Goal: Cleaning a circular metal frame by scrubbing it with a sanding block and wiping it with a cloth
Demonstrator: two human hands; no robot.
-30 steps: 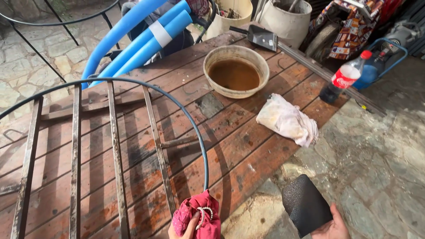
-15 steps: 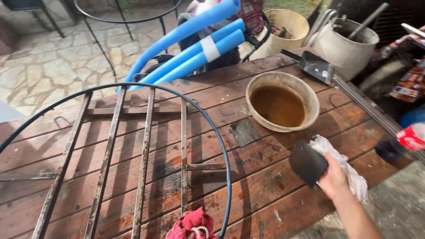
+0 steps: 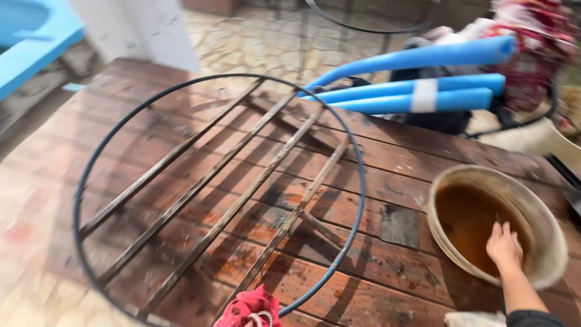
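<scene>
Right hand (image 3: pixel 503 245) dipped into the bowl (image 3: pixel 548 233) of brown liquid, fingers curled – probably on the dark pad, mostly hidden. Round metal grate (image 3: pixel 242 200) lies left of the bowl, bars running diagonally. Left hand hidden under red cloth (image 3: pixel 251 307) – grip unclear.

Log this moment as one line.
right hand: dipped in basin of brown water | left hand: out of view | red cloth at near edge | round metal frame on wooden table

No packages, labels, signs, screens
</scene>
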